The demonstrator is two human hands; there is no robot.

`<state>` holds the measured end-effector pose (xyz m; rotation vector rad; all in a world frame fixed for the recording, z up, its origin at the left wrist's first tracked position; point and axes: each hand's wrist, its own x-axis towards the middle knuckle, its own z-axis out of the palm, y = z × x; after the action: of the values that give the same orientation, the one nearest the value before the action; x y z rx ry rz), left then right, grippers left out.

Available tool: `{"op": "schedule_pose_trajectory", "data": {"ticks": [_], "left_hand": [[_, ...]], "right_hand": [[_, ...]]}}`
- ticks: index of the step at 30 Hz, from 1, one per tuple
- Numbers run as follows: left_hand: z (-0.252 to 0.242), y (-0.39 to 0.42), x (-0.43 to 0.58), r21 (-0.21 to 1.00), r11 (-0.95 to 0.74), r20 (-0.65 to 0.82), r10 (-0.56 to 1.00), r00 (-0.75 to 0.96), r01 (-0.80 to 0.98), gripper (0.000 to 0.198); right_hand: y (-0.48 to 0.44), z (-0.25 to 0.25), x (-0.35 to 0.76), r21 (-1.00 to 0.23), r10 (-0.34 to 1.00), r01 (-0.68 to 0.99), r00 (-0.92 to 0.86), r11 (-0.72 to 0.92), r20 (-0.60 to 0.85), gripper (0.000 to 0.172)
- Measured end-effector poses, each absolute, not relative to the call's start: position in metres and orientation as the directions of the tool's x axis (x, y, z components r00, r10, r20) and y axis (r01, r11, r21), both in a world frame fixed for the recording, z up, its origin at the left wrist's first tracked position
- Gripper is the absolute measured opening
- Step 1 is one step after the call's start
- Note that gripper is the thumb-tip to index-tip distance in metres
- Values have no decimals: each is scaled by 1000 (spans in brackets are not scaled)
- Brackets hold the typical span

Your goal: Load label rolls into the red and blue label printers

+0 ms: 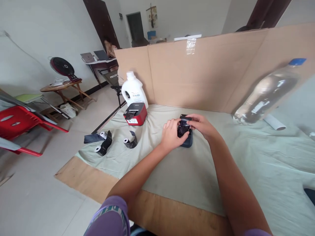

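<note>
My left hand (171, 134) and my right hand (200, 125) meet over a small dark printer-like device (185, 134) lying on the pale green cloth (197, 170). Both hands have fingers curled around its open top, where a black roll or lid shows between them. To the left stands a red and black label printer (135, 114). Three small paper rolls with black wrapping (103, 146) (130, 141) (103, 135) lie further left on the cloth.
A white jug (133, 89) stands behind the red printer, against a cardboard wall (209, 72). A clear plastic bottle (268, 93) leans at the right, a white roll (274, 122) beside it. Red chairs, a fan and a seated person are off to the left.
</note>
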<state>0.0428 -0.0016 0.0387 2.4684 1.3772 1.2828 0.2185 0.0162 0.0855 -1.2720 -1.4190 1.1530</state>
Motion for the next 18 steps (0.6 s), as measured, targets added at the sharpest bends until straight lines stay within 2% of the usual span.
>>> {"op": "schedule_pose_trajectory", "data": {"ticks": [3,6,10,18], "left_hand": [[16,-5,34,314,-707,605,664,440,633,61],[-6,-7,26,208,-796,540,578,611,569,56],[-18,-2,25,168,-802,548,559,622,573,47],[-23,1,27,213,-783,544,592,595,584,40]], "right_hand": [[26,70,245,-975,999,217,-18,-46,-51,30],[34,53,257,-933,999,359,32,-30,-20,26],[42,36,254,-845,998,533,7,50,64,18],[44,20,233,-578,986,803,-68,146,154,18]]}}
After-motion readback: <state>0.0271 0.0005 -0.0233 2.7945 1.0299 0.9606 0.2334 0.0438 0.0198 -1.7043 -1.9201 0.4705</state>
